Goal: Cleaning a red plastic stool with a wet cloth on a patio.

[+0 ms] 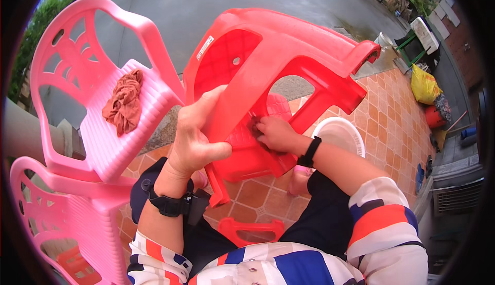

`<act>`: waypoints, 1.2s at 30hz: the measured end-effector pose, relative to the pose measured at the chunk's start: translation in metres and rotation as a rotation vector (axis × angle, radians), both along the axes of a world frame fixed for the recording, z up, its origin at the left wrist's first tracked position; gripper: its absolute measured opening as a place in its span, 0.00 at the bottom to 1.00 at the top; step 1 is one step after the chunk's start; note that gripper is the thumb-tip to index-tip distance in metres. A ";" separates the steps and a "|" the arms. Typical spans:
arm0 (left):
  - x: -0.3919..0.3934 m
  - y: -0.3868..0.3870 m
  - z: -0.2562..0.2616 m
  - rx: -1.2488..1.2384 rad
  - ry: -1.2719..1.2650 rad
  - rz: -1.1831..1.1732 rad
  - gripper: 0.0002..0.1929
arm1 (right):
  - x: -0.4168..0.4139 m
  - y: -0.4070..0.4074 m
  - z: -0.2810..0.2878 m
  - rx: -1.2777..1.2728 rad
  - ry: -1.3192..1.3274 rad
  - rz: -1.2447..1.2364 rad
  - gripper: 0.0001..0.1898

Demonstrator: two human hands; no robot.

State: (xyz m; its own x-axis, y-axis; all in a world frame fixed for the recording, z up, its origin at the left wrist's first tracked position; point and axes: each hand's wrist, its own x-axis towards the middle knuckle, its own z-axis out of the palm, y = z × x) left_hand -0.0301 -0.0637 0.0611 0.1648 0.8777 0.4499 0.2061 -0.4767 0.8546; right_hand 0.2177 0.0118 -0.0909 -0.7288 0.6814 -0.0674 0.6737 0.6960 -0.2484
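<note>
A red plastic armchair is tipped over in front of me, its legs pointing right and towards me. My left hand grips one of its side bars, thumb on the near side. Lower down, my right hand presses a dark, wet-looking cloth against the inside of a leg. Most of that cloth is hidden by the fingers. Beneath the armchair shows a red plastic seat with a quilted pattern; whether it is a separate piece I cannot tell.
Stacked pink plastic chairs stand at the left, with a crumpled brown cloth on the upper seat. A white bucket stands right of the armchair on orange tiles. A slotted red plastic piece lies between my legs. A yellow bag sits far right.
</note>
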 end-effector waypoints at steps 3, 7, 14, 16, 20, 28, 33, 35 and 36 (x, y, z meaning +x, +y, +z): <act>-0.006 -0.003 0.001 -0.051 0.007 -0.014 0.41 | 0.021 -0.043 0.022 -0.144 -0.118 -0.001 0.15; -0.005 -0.006 -0.009 -0.064 -0.114 -0.057 0.41 | 0.006 -0.051 0.028 -0.185 -0.215 -0.151 0.13; 0.024 0.004 -0.002 -0.029 -0.067 -0.215 0.40 | 0.015 0.054 -0.111 -0.226 0.347 -0.381 0.13; 0.002 -0.004 -0.011 -0.083 -0.037 -0.131 0.40 | -0.053 0.045 -0.031 -0.308 0.536 -0.361 0.14; 0.013 -0.002 -0.007 -0.030 -0.054 -0.114 0.42 | -0.070 0.057 -0.007 -0.258 0.728 -0.328 0.19; 0.014 0.002 -0.016 0.074 -0.026 0.008 0.41 | -0.001 0.034 -0.060 -0.119 0.343 -0.080 0.18; 0.014 -0.004 -0.018 0.098 -0.019 0.011 0.40 | 0.028 -0.042 0.009 -0.351 -0.003 -0.232 0.17; 0.014 -0.006 -0.019 0.079 -0.038 0.013 0.40 | 0.035 -0.057 0.005 -0.356 -0.028 -0.238 0.16; 0.014 -0.008 -0.021 0.064 -0.035 0.010 0.40 | 0.034 -0.060 0.008 -0.370 -0.053 -0.244 0.15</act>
